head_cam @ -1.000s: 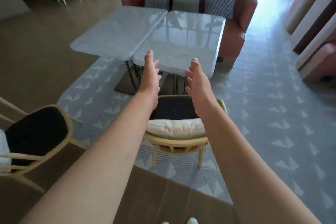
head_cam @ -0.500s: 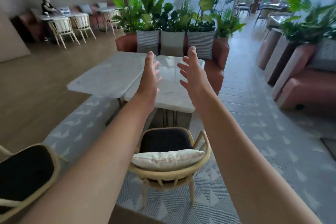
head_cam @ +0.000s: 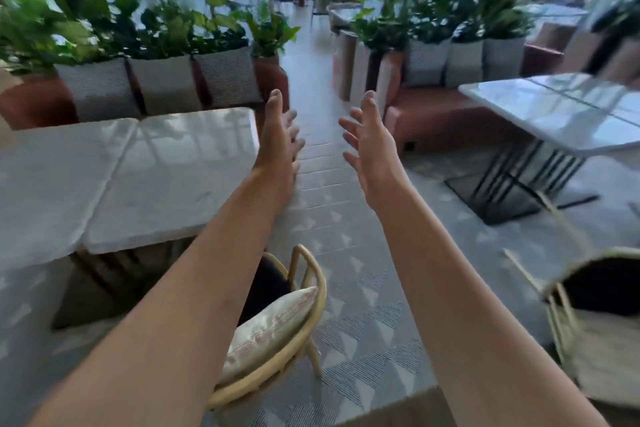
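Observation:
Both my arms stretch forward at chest height over a tiled aisle. My left hand [head_cam: 278,139] is held edge-on, fingers straight, and holds nothing. My right hand [head_cam: 367,140] is beside it, about a hand's width to the right, with fingers spread and relaxed, also empty. Neither hand touches anything. A rattan chair [head_cam: 304,315] with a dark seat and a pale cushion [head_cam: 273,329] stands below my left forearm, partly hidden by it.
A pair of marble tables [head_cam: 138,177] stands at the left, a red sofa [head_cam: 34,104] with grey cushions and plants behind them. Another marble table [head_cam: 554,114] and a second rattan chair [head_cam: 595,322] are at the right. The aisle [head_cam: 311,80] runs ahead between planters.
The view has swung up and to the right: the marble tables have slid to the left, and the aisle and right table have come into sight. Both hands stay raised, empty.

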The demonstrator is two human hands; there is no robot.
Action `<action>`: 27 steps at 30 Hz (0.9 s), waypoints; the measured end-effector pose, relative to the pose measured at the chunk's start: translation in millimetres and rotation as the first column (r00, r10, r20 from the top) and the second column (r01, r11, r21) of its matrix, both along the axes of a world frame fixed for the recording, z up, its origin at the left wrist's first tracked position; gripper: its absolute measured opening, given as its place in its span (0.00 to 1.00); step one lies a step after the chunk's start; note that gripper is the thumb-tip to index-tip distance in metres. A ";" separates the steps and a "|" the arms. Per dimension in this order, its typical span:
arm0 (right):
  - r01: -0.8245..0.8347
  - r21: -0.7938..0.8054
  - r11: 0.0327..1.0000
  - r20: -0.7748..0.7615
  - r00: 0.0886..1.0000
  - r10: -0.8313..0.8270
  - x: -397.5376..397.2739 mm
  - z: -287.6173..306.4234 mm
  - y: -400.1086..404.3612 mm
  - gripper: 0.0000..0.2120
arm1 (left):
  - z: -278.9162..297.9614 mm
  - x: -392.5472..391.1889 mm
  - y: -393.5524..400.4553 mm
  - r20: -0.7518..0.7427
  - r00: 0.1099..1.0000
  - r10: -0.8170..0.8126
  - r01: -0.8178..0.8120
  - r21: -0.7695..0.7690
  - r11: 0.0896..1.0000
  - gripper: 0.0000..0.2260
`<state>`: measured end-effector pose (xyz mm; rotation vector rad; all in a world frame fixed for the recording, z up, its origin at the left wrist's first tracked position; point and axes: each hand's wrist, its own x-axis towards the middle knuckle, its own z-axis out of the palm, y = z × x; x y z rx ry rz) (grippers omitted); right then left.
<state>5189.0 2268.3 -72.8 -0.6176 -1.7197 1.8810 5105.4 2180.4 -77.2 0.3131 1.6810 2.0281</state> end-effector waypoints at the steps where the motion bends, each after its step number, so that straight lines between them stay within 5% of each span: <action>1: 0.033 -0.005 0.999 -0.003 0.999 -0.033 9.3 -0.4 7.8 0.32 | -0.3 2.3 13.3 0.005 0.999 -0.049 0.049 0.009 0.999 0.33; 14: 0.510 -0.018 0.860 -0.077 0.857 -0.510 200.0 22.8 101.1 0.31 | 34.1 168.5 151.0 -0.070 0.856 -0.512 0.515 0.017 0.857 0.31; 27: 0.760 -0.004 0.650 -0.052 0.649 -0.759 419.1 17.8 159.4 0.33 | 31.3 383.0 241.9 -0.070 0.618 -0.783 0.786 0.027 0.617 0.31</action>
